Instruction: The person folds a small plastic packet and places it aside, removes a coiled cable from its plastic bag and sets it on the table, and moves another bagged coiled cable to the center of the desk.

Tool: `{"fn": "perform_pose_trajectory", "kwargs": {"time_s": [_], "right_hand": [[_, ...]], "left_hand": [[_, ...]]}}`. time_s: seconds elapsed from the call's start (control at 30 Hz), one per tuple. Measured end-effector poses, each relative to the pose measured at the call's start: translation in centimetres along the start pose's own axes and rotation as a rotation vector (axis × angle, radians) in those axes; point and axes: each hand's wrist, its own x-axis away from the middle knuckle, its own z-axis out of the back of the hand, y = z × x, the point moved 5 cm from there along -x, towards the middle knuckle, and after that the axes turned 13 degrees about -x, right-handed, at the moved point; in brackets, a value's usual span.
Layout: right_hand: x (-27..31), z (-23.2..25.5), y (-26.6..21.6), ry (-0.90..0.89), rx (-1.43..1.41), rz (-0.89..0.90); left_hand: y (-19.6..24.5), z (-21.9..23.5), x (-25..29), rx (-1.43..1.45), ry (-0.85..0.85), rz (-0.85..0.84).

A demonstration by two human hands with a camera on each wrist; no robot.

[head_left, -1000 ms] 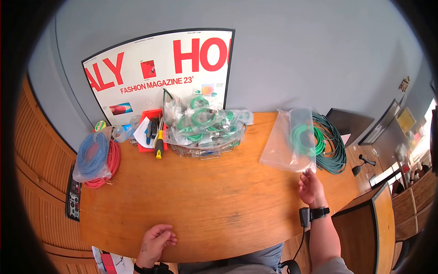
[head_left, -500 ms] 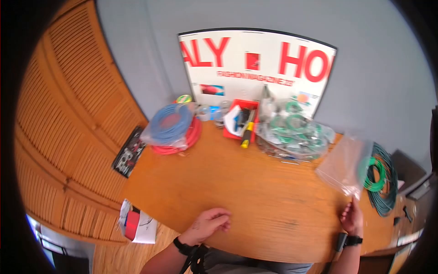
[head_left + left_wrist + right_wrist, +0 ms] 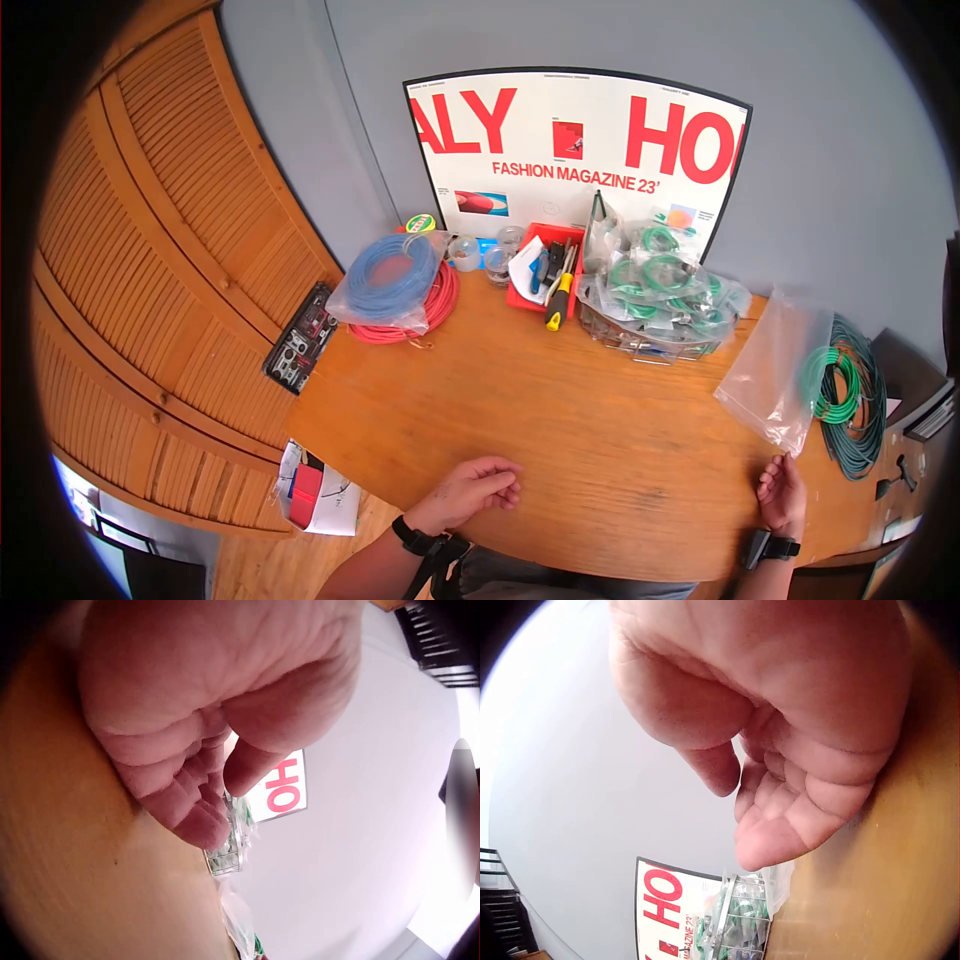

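Note:
My left hand [image 3: 475, 492] rests at the table's front edge, fingers loosely curled and holding nothing. In the left wrist view its thumb hangs apart from the bent fingers [image 3: 199, 825]. On the right side of the table, my right hand [image 3: 783, 497] lies with loosely curled fingers, its fingertips right at the near corner of a clear plastic bag [image 3: 770, 370]. Nothing shows between thumb and fingers [image 3: 769, 840] in the right wrist view. A bright green coiled cable [image 3: 843, 385] lies beside the bag, partly covered by it, against a larger dark green cable coil [image 3: 868, 430].
A wire basket [image 3: 650, 345] heaped with bagged green cables stands at the back. Left of it are a red bin [image 3: 520, 298] with a yellow-black screwdriver [image 3: 560, 305], clear cups [image 3: 464, 253], and a bagged blue cable coil [image 3: 390, 275] over a red coil [image 3: 443, 300].
The head view has swung left, so the table's things sit farther right in it and more of the louvred doors shows. Both hands keep nearly the same places on the table.

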Motion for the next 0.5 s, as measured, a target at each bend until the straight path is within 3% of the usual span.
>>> {"fn": "perform_pose_trajectory", "kwargs": {"time_s": [0.13, 0.3, 0.5], "right_hand": [[0.6, -0.2, 0.3, 0.027, 0.005, 0.029], [1.0, -0.1, 0.5, 0.074, 0.016, 0.104], [1.4, -0.8, 0.3, 0.049, 0.017, 0.149]], "left_hand": [[1.4, 1.8, -1.2, 0.027, 0.056, 0.039], [4.9, 5.7, -2.5, 0.07, 0.194, -0.1], [8.0, 11.1, -4.1, 0.143, 0.296, -0.15]]}}
